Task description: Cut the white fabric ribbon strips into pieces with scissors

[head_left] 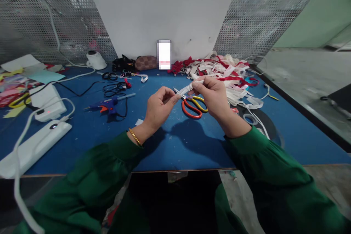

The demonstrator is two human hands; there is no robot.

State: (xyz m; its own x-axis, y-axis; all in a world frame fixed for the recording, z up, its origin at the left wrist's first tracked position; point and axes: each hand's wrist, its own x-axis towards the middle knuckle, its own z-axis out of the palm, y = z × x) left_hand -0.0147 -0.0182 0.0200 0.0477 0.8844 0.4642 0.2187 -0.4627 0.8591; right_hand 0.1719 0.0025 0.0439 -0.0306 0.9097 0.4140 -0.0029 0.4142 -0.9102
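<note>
A narrow white ribbon [187, 89] is stretched between my two hands above the blue table. My left hand [160, 104] pinches its lower left end between thumb and fingers. At its upper right end, my right hand [210, 93] pinches the gathered part, which the fingers partly hide. Just below and behind the ribbon lie scissors with one red and one yellow handle [192, 109], their blades partly covered by the ribbon and my left hand. A small white scrap [139, 121] rests beside my left wrist.
A heap of white and red ribbons [227, 69] lies at the back right, near a tape roll [250, 119]. Leftward are a blue glue gun [105, 106], cables, a white power strip [35, 148] and coloured scraps [16, 89]. A phone [164, 55] leans against the back panel.
</note>
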